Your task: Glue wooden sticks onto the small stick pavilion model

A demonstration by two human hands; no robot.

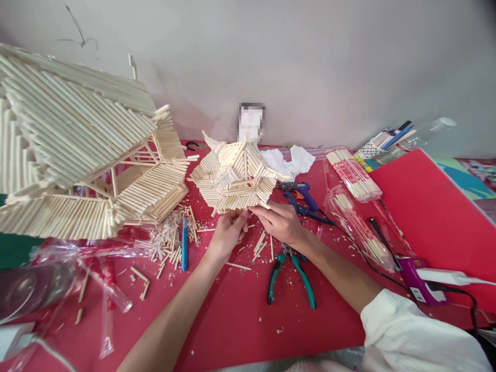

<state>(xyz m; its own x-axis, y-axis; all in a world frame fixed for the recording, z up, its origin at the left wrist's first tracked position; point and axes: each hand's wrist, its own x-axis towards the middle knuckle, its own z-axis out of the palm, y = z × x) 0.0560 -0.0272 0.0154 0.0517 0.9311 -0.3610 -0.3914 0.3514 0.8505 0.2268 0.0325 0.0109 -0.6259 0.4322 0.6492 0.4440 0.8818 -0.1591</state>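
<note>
A small roof model (232,175) made of pale wooden sticks sits on the red table (240,320) in the middle. My left hand (228,231) is at its near edge, fingers curled and pinched against the lower sticks. My right hand (279,221) is beside it, fingertips pressed to the same edge. A much larger stick-built roof model (81,150) stands to the left. Teal-handled pliers (290,276) lie just below my right wrist.
A blue-handled tool (185,244) and loose stick offcuts (166,243) lie left of my hands. Packs of chopsticks (352,173) in plastic, a blue and orange glue gun (300,195), a purple power strip (416,281), crumpled white tissue (289,161) and clear wrappers (58,279) surround them.
</note>
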